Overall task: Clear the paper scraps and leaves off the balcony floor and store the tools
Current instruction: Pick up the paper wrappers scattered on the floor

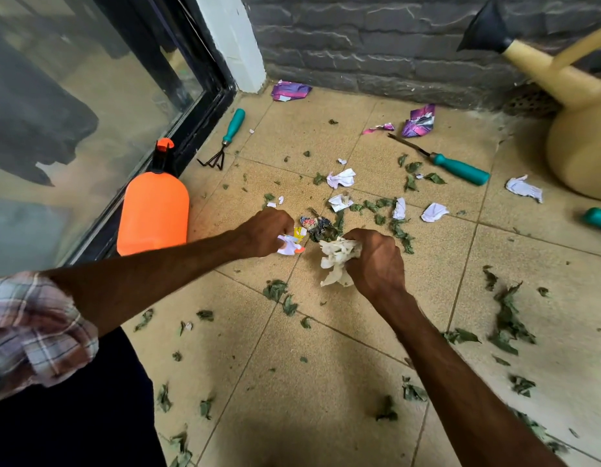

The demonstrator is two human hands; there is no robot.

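Grips a white paper wad [336, 259] tight in the right hand [376, 261]. Pinches small bright paper bits [290, 246] in the left hand [265, 232]. Sees more paper scraps [341, 178] and leaves [508, 318] mid-floor [326, 382], a little rake [225, 139] by the door edge.

Both arms are reaching forward and down, bare below the elbow, with the left sleeve [36, 332] sitting rolled up. The left hand [267, 232] is curling knuckles-up around small paper scraps [290, 246], apparently pinching them, though its fingertips are hiding underneath. The right hand [376, 261] is gripping a crumpled wad of white paper [336, 257] in a closed fist.
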